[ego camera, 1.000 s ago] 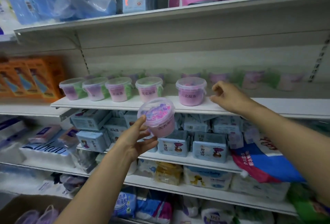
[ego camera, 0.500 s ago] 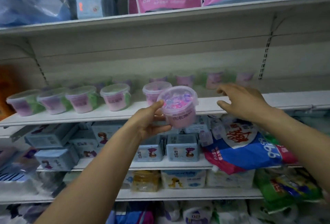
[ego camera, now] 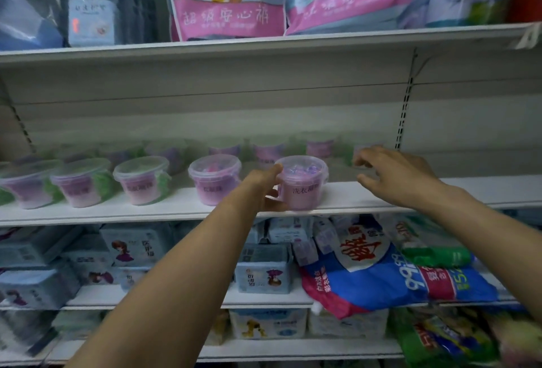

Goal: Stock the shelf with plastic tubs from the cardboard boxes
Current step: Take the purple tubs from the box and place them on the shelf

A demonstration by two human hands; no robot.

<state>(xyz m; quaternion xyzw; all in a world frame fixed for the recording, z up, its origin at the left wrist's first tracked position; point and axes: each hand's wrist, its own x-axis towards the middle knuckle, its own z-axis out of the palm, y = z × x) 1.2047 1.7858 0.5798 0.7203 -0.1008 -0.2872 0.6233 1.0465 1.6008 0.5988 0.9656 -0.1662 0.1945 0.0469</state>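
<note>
A clear-lidded pink plastic tub (ego camera: 302,184) stands at the front edge of the white middle shelf (ego camera: 366,196). My left hand (ego camera: 261,188) grips its left side, thumb up by the lid. To its left, several like tubs (ego camera: 215,181) stand in a front row, with a blurred back row (ego camera: 267,150) behind them. My right hand (ego camera: 396,175) hovers over the shelf to the tub's right with spread, relaxed fingers, and it holds nothing.
The shelf above (ego camera: 264,45) carries pink and blue soft packs. Below are blue boxed goods (ego camera: 264,276) and a blue-red bag (ego camera: 396,276) that sticks out past the shelf edge. Bare shelf runs right of my right hand.
My left hand has carried the tub up and to the right from mid-air and set it on the shelf edge. My right hand stayed over the shelf. The view has shifted right.
</note>
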